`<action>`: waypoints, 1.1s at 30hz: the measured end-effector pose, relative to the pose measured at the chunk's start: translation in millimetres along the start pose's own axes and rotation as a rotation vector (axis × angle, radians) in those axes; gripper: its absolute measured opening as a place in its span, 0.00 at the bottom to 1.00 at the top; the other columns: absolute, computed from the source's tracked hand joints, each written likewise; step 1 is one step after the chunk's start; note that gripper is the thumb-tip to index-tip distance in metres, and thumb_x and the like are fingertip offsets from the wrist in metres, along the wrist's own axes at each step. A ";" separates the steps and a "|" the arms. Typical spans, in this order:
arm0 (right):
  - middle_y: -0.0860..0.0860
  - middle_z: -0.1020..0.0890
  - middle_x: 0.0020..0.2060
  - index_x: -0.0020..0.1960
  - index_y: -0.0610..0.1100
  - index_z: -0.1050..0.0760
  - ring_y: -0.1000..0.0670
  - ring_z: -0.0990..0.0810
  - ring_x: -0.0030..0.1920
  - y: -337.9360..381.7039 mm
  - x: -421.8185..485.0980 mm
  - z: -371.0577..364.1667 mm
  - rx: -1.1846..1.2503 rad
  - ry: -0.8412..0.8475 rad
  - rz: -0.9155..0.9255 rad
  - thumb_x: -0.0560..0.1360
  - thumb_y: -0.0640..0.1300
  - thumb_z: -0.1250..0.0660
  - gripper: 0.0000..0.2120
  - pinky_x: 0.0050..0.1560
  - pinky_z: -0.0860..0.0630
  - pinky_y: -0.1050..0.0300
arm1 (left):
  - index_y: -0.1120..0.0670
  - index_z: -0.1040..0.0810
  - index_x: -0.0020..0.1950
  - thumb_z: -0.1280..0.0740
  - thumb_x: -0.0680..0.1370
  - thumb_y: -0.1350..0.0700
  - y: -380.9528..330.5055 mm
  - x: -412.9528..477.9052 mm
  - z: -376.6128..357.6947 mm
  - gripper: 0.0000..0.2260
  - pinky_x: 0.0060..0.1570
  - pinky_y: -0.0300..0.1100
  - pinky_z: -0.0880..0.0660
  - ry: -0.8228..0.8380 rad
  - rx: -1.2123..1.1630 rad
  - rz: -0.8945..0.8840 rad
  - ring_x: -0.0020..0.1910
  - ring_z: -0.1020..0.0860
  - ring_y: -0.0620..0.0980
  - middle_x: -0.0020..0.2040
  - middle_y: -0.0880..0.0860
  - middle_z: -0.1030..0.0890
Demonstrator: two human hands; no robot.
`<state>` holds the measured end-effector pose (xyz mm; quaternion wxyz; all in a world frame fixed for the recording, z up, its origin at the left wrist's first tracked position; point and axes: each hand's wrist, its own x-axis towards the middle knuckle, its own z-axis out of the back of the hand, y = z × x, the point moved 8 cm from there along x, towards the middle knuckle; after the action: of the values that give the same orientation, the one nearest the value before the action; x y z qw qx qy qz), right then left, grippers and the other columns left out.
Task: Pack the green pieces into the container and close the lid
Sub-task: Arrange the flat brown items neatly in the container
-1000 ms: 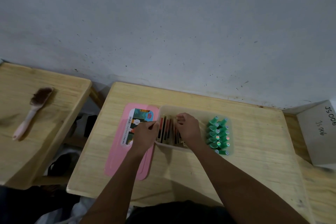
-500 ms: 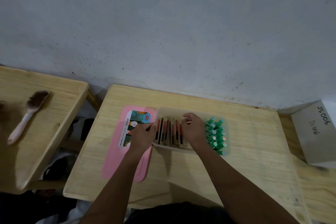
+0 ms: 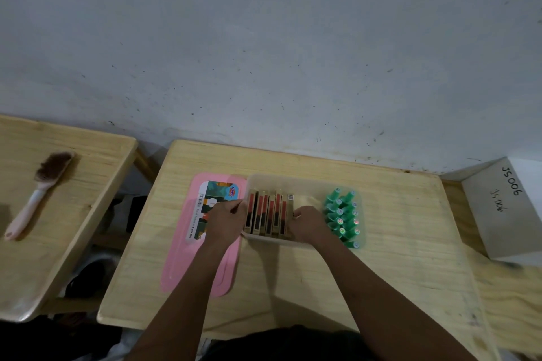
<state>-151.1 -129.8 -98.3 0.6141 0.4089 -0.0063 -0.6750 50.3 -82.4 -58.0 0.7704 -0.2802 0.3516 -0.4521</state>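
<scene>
A translucent container [image 3: 305, 177] stands on the wooden table [image 3: 410, 258]. Several green pieces [image 3: 343, 217] sit upright in its right end. A row of flat red-and-black cards [image 3: 265, 214] stands on edge in its left half. The pink lid [image 3: 181, 267], with a picture label, lies flat on the table, touching the container's left side. My left hand [image 3: 227, 223] curls around the container's left wall. My right hand [image 3: 308, 223] is inside the container between cards and green pieces, fingers against the rightmost card.
A second wooden table [image 3: 73, 243] at the left carries a pink-handled brush [image 3: 38, 193]. A white box [image 3: 504, 208] marked JS006 stands at the right. A grey wall runs right behind the table. A gap separates the two tables.
My right hand has slid from over the cards to their right end. The cards now stand packed together at the left. My left hand stays at the container's left wall.
</scene>
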 end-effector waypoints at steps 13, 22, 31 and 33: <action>0.49 0.25 0.25 0.31 0.42 0.24 0.50 0.27 0.28 -4.7 3.6 -3.0 0.151 0.025 -0.092 0.71 0.45 0.32 0.12 0.32 0.32 0.60 | 0.52 0.22 0.45 0.40 0.81 0.54 -7.7 -4.5 2.7 0.09 0.24 0.27 0.34 0.011 0.016 -0.018 0.30 0.25 0.42 0.32 0.47 0.23; 0.45 0.21 0.29 0.37 0.35 0.19 0.48 0.24 0.31 -11.2 -1.2 -4.2 0.233 0.051 -0.098 0.68 0.47 0.29 0.14 0.35 0.26 0.56 | 0.56 0.23 0.36 0.40 0.81 0.54 -5.1 -2.4 1.9 0.15 0.27 0.32 0.34 0.000 0.009 -0.021 0.27 0.28 0.44 0.30 0.52 0.23; 0.50 0.20 0.34 0.40 0.44 0.25 0.49 0.21 0.36 3.5 -15.1 15.2 0.173 -0.076 0.131 0.66 0.51 0.28 0.12 0.40 0.21 0.49 | 0.55 0.21 0.40 0.39 0.81 0.54 -5.5 -3.8 2.4 0.13 0.27 0.31 0.35 -0.010 -0.002 -0.022 0.27 0.28 0.42 0.29 0.48 0.25; 0.54 0.19 0.36 0.41 0.49 0.25 0.51 0.19 0.38 6.9 -20.0 18.7 0.146 -0.105 0.183 0.65 0.54 0.28 0.12 0.41 0.20 0.49 | 0.54 0.24 0.37 0.40 0.81 0.54 -6.0 -3.6 1.9 0.14 0.27 0.29 0.36 -0.011 0.012 -0.031 0.27 0.28 0.42 0.28 0.48 0.25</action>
<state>-157.7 -124.1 -71.4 0.6405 0.4143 -0.1248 -0.6344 47.6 -81.7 -51.3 0.7667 -0.2837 0.3404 -0.4645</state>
